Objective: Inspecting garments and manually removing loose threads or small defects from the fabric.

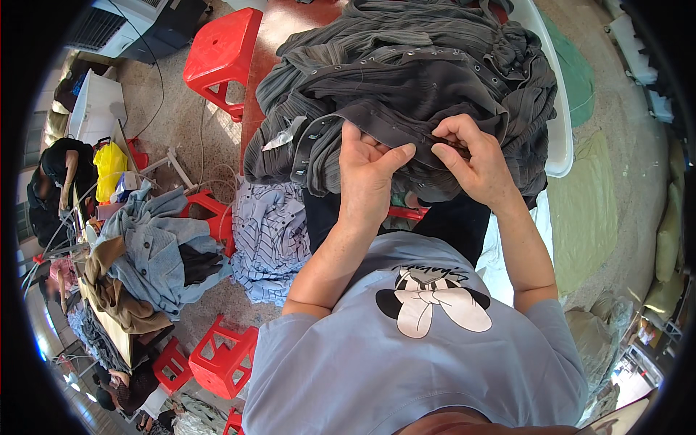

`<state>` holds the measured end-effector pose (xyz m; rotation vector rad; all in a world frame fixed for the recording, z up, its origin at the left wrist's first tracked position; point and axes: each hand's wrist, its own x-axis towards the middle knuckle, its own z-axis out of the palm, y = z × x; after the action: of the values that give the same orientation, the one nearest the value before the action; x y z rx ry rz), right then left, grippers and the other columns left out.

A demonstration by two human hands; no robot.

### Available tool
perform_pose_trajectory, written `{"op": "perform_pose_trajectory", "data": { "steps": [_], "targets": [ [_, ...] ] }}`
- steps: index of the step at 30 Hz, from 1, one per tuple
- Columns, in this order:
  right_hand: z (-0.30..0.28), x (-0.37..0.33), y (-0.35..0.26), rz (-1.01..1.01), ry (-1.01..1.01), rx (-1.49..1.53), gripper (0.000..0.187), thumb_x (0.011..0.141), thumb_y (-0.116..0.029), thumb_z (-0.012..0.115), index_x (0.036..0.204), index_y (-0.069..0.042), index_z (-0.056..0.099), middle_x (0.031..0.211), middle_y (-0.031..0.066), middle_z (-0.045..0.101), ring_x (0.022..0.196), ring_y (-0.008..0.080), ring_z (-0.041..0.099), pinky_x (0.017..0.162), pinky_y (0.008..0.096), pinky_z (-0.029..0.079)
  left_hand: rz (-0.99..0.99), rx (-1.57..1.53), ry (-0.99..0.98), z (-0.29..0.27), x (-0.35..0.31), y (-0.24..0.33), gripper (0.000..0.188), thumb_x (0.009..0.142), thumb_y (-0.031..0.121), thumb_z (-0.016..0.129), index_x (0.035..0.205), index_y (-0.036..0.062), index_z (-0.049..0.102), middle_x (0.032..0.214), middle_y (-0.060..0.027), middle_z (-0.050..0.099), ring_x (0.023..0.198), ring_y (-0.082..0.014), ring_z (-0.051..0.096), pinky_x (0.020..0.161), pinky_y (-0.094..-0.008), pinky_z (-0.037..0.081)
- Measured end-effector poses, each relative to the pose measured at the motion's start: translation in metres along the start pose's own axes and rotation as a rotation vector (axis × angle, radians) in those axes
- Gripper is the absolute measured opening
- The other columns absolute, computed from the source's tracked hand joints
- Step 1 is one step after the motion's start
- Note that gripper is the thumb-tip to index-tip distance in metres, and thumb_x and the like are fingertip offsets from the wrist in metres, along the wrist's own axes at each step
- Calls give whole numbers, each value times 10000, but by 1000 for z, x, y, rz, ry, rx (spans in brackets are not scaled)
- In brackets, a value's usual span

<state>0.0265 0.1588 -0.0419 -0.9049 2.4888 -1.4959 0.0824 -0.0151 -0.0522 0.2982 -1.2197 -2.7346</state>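
Observation:
A heap of dark grey ribbed garments (326,51) lies in front of me, and the dark grey garment (406,98) on top has small metal rings or snaps along its edges. My left hand (368,163) grips a smooth band of this garment, with the thumb above and the fingers partly under the cloth. To its right, my right hand (475,163) pinches the same band between thumb and fingers. Whatever lies between those fingertips besides cloth is too small to make out. A small shiny whitish piece (284,134) rests on the heap's left side.
A white plastic tub (560,148) edges the heap on the right. Red stools (223,54) stand at left, near striped cloth (270,239). Blue-grey garments (156,243) cover a table, where other people (65,170) work. Green sheeting (583,217) lies at right.

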Motion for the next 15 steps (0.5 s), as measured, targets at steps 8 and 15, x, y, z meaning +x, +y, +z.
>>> {"op": "perform_pose_trajectory", "data": {
  "steps": [8, 15],
  "targets": [
    [-5, -4, -1, -65, -29, -86, 170, 911, -81, 670, 1031, 3, 584, 830, 67, 617, 701, 127, 609, 647, 248, 482, -12, 4, 7, -2, 0, 0, 609, 793, -177, 594, 1332, 1, 373, 1186, -154, 586, 1082, -213, 622, 949, -329, 514],
    [-6, -2, -1, -108, -39, -124, 176, 896, -70, 680, 1026, 0, 585, 779, 76, 618, 662, 147, 616, 623, 259, 481, -12, -5, 4, -2, 0, 0, 568, 792, -175, 599, 1292, -3, 393, 1172, -154, 593, 1073, -217, 630, 943, -329, 519]
  ]
}}
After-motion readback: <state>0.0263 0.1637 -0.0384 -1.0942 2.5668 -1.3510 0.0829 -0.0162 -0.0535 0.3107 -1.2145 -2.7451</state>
